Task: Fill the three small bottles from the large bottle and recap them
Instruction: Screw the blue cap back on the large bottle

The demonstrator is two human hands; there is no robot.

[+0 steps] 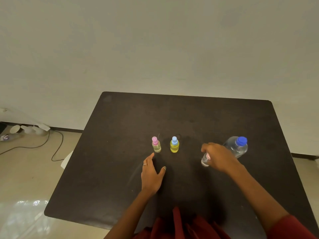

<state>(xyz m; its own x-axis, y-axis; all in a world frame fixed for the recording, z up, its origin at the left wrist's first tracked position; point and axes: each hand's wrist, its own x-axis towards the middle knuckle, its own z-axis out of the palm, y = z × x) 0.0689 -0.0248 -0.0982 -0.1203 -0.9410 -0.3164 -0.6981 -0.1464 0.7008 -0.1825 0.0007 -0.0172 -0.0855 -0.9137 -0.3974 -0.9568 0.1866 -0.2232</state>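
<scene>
Three small bottles and one large bottle on the dark counter (120, 126). Two small ones upright side by side near the middle: pink-capped bottle (156, 144) with pale liquid, blue-capped yellow bottle (174, 144), apart from each other, both capped. Third small bottle (205, 159) clear, pinkish at the top, held in the right hand (219, 156), fingers curled over its upper part; probably gripped there to work the cap, though whether on or off cannot be told. Large bottle (237, 146) just behind that hand, blue cap on, close by for pouring. Left hand (151, 175) flat on the counter, fingers straight, holding nothing, fingertip just short of the pink-capped bottle, likely parked to steady or reach next. Two hands, four bottles counted. On the floor at left, a cable (51, 144).
</scene>
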